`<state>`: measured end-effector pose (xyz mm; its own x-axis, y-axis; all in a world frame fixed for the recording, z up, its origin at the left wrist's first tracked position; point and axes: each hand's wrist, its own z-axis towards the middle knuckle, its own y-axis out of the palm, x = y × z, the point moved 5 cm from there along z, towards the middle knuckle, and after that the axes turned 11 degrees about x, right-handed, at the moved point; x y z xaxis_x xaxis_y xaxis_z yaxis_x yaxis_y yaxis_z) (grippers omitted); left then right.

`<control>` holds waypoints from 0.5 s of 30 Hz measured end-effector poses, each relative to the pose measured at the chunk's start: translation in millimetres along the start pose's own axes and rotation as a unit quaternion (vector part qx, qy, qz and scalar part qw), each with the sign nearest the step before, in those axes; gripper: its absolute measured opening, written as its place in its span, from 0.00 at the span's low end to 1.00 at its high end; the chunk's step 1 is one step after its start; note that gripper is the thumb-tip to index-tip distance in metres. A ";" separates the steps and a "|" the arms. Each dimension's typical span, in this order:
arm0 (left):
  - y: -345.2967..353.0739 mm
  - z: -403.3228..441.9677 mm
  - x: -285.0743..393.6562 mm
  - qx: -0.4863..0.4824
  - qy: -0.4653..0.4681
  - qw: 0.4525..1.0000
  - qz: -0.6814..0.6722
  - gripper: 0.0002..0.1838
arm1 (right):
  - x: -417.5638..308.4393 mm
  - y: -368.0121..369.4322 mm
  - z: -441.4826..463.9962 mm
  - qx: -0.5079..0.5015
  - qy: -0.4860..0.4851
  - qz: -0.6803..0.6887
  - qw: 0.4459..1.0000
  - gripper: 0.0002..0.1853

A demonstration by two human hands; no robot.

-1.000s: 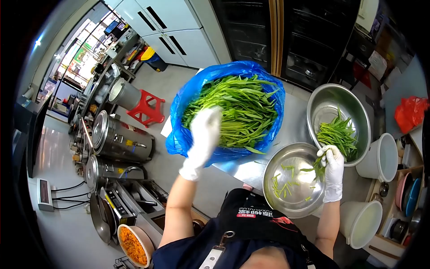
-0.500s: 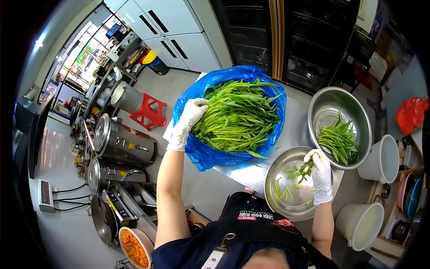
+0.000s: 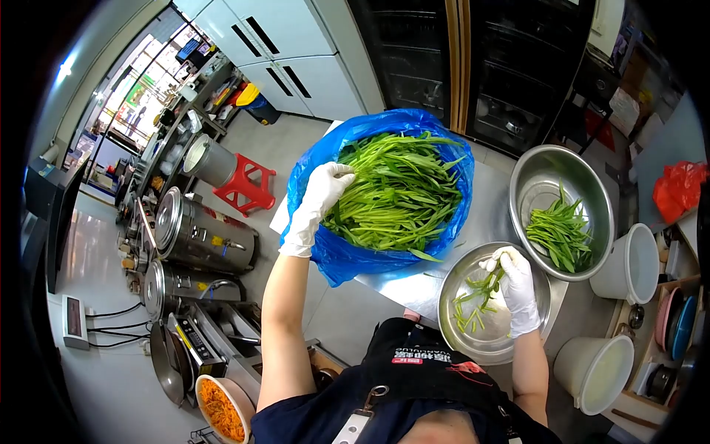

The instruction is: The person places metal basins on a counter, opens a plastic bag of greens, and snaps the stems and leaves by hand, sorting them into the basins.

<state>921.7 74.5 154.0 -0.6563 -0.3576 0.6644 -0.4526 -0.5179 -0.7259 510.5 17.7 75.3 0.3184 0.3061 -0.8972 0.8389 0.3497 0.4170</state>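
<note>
A blue plastic bag [image 3: 333,255] lies open on the steel table, full of long-stemmed leafy greens [image 3: 399,192] that look like water spinach. At the left edge of this heap is my left hand [image 3: 325,194], white-gloved, its fingers curled together on the stems; the fingertips are partly hidden. My right hand [image 3: 515,287], also gloved, pinches a few sprigs of greens [image 3: 484,285] over a shallow steel basin [image 3: 451,325]. Short cut stem pieces [image 3: 467,320] lie in that basin. Behind it, a deeper steel bowl [image 3: 532,177] holds a bunch of greens [image 3: 558,233].
The steel table [image 3: 481,214] carries the bag and basins. White buckets [image 3: 592,374] stand at the right. At the left are a red stool [image 3: 248,185], large steel pots [image 3: 200,229] and a bowl of shredded orange food [image 3: 220,411]. Cabinets [image 3: 281,37] line the back.
My left hand has shifted slightly right and down along the heap's edge. My right hand has moved a little left, and the sprigs now hang over the stem pieces in the basin.
</note>
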 end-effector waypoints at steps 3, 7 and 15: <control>0.9 -5.0 6.4 0.031 0.065 0.997 0.021 0.11 | 1.7 8.7 -3.0 0.007 0.032 0.019 0.999 0.09; 1.9 -10.5 15.8 0.086 0.160 0.983 0.042 0.08 | 7.0 14.6 -2.4 0.004 0.060 -0.014 0.998 0.09; -11.4 -59.4 73.4 0.114 0.077 0.987 -0.087 0.08 | -14.8 30.2 1.4 0.055 0.039 -0.170 0.983 0.05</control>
<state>842.8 100.2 200.5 -0.6724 -0.1346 0.7279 -0.4312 -0.7281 -0.5329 531.8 22.4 101.0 -0.0204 0.2565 -0.9663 0.9354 0.3462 0.0721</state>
